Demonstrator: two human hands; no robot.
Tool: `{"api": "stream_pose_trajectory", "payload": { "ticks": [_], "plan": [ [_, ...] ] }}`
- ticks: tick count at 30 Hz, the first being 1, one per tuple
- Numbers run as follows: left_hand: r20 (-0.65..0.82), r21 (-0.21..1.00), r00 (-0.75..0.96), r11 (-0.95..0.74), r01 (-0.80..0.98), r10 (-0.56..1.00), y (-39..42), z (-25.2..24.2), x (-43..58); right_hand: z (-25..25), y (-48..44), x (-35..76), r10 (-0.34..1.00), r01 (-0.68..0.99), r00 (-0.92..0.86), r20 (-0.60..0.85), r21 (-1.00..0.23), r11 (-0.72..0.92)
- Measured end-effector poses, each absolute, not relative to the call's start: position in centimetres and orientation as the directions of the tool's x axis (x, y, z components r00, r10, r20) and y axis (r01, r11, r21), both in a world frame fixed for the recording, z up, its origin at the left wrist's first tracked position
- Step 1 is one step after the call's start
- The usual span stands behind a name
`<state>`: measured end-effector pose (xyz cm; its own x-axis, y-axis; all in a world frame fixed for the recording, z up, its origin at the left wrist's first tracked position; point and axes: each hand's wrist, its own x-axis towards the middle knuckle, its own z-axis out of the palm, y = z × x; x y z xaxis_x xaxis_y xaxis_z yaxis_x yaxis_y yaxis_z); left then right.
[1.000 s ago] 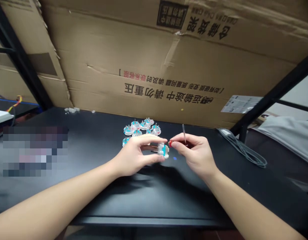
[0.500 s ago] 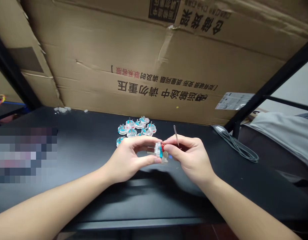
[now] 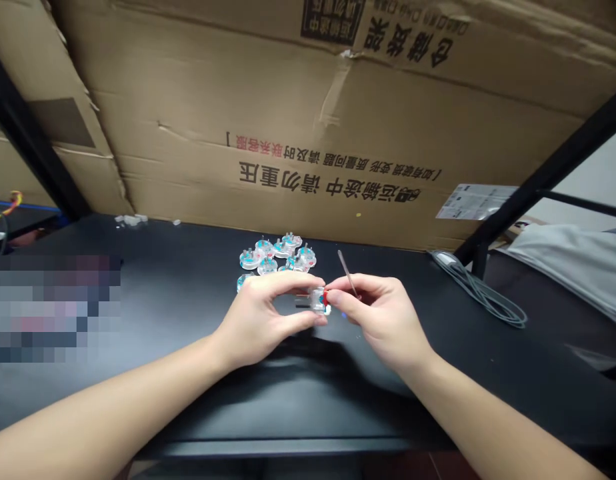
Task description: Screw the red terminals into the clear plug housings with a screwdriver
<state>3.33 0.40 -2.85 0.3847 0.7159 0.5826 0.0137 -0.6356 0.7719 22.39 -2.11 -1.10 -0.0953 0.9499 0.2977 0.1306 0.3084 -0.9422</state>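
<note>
The left hand [image 3: 258, 323] pinches one clear plug [image 3: 314, 300] with its fingers and thumb. The right hand [image 3: 383, 320] pinches a red bit [image 3: 326, 297] against that plug and also holds one thin stick [image 3: 347, 273]. Farther away, at least eight more clear plugs [image 3: 267, 266] sit on the black table [image 3: 188, 400].

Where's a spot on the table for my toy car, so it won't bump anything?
Bare black desk lies between the blurred patch and your left hand, and in front of both hands. It's also bare between your right hand and the grey coiled cable. It's crowded behind your hands, where clear plastic plugs bunch together.
</note>
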Motion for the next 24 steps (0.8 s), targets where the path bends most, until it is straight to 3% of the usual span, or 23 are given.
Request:
{"api": "stream_pose_trajectory", "payload": {
  "ticks": [6,12,16,24],
  "plan": [
    [0.738,0.516,0.396,-0.835,0.188,0.546,0.52,-2.53,2.95,-1.03,-2.03,22.33,0.948,0.199,-0.086,0.308,-0.927,0.319],
    [0.79,0.371,0.432,-0.9,0.229,0.436,0.77,-2.68,2.56,-1.23,-1.99,22.55,0.937,0.206,-0.144,0.319,-0.916,0.344],
    [0.789,0.37,0.442,-0.904,0.213,0.427,0.67,-2.71,2.57,-1.32,-2.04,22.57,0.921,0.237,-0.154,0.358,-0.892,0.386],
    [0.748,0.494,0.418,-0.853,0.168,0.516,0.04,-2.23,3.15,-1.68,-2.14,22.24,0.882,0.255,-0.124,0.455,-0.844,0.471]
  ]
}}
